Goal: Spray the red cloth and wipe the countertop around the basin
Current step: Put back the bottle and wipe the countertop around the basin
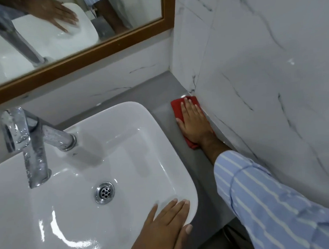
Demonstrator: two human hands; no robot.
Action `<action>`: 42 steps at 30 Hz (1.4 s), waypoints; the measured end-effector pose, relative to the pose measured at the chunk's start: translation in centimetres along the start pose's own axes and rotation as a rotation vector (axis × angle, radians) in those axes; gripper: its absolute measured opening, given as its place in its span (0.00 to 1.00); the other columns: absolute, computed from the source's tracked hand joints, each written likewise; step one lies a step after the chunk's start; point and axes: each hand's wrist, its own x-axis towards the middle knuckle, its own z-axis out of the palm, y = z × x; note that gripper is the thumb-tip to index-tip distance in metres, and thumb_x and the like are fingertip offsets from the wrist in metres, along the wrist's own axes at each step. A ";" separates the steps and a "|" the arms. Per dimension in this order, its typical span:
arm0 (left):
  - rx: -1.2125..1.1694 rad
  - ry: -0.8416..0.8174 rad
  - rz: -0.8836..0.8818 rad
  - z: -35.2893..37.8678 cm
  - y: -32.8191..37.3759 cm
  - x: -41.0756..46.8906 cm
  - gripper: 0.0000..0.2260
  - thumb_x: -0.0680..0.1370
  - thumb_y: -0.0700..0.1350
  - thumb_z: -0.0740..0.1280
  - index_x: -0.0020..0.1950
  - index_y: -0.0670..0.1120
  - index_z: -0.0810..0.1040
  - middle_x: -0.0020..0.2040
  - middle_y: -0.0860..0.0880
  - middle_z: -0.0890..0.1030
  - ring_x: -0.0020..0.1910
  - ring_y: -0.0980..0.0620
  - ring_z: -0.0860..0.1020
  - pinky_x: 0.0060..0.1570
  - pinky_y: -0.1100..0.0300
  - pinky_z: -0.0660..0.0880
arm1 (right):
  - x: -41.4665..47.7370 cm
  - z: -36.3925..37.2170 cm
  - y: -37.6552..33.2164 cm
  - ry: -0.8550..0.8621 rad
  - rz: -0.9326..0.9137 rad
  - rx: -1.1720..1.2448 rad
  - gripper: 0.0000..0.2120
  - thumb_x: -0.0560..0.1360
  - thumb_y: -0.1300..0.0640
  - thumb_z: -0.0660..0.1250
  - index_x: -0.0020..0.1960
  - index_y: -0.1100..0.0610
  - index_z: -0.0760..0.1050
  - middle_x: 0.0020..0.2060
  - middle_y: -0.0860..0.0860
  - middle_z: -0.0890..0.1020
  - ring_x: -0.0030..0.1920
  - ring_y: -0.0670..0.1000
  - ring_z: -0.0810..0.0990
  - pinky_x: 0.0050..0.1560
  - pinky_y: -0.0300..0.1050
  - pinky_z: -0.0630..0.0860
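Observation:
The red cloth [178, 109] lies flat on the grey countertop [166, 132] to the right of the white basin [122, 138], close to the marble side wall. My right hand [194, 122] presses down on the cloth with fingers spread, covering most of it. My left hand [165, 227] rests flat on the basin's near right corner, fingers over the rim, holding nothing. No spray bottle is in view.
A chrome tap [33, 142] rises at the basin's left back. A wood-framed mirror [91, 52] hangs above the back wall. The white marble wall [262, 81] bounds the narrow counter strip on the right. The drain [104, 192] sits mid-basin.

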 end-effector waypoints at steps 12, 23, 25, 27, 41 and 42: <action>-0.053 0.008 0.062 -1.1 0.3 -2.4 0.22 0.86 0.61 0.48 0.68 0.64 0.79 0.69 0.69 0.75 0.66 0.74 0.74 0.69 0.74 0.67 | -16.8 0.0 1.9 0.011 0.188 -0.056 0.34 0.84 0.43 0.50 0.82 0.65 0.59 0.81 0.63 0.64 0.81 0.61 0.64 0.81 0.56 0.55; -0.171 0.186 0.054 0.5 -0.7 -0.9 0.25 0.86 0.62 0.51 0.83 0.62 0.53 0.83 0.66 0.52 0.82 0.67 0.52 0.82 0.67 0.44 | -5.9 -0.4 2.0 -0.025 0.045 -0.032 0.34 0.86 0.46 0.56 0.84 0.63 0.51 0.85 0.60 0.54 0.85 0.59 0.54 0.85 0.55 0.51; -0.181 0.198 0.084 1.0 -0.6 -1.0 0.25 0.86 0.62 0.51 0.83 0.62 0.54 0.83 0.66 0.53 0.81 0.68 0.52 0.83 0.63 0.48 | -9.4 -0.5 3.2 -0.030 0.049 -0.031 0.34 0.86 0.45 0.56 0.84 0.62 0.52 0.85 0.60 0.55 0.84 0.59 0.55 0.84 0.56 0.54; -0.243 0.212 0.099 1.2 -0.5 -1.5 0.25 0.86 0.61 0.51 0.83 0.60 0.56 0.82 0.66 0.55 0.81 0.69 0.54 0.83 0.64 0.51 | -14.0 -0.4 4.0 -0.046 0.086 -0.020 0.34 0.86 0.44 0.53 0.84 0.62 0.52 0.84 0.59 0.56 0.84 0.59 0.56 0.84 0.57 0.56; -0.250 0.277 0.002 2.6 -3.2 -5.5 0.26 0.83 0.67 0.51 0.79 0.60 0.67 0.76 0.68 0.69 0.71 0.76 0.61 0.65 0.84 0.50 | -25.0 1.5 2.9 -0.037 0.131 -0.014 0.36 0.85 0.38 0.45 0.85 0.60 0.51 0.85 0.58 0.55 0.85 0.58 0.53 0.84 0.59 0.55; -0.234 0.296 -0.054 3.3 -4.7 -7.1 0.29 0.80 0.72 0.49 0.78 0.63 0.68 0.73 0.72 0.70 0.70 0.76 0.63 0.65 0.83 0.53 | -24.6 1.3 3.7 -0.024 0.178 -0.011 0.36 0.84 0.39 0.45 0.85 0.60 0.51 0.84 0.59 0.56 0.84 0.59 0.54 0.84 0.60 0.55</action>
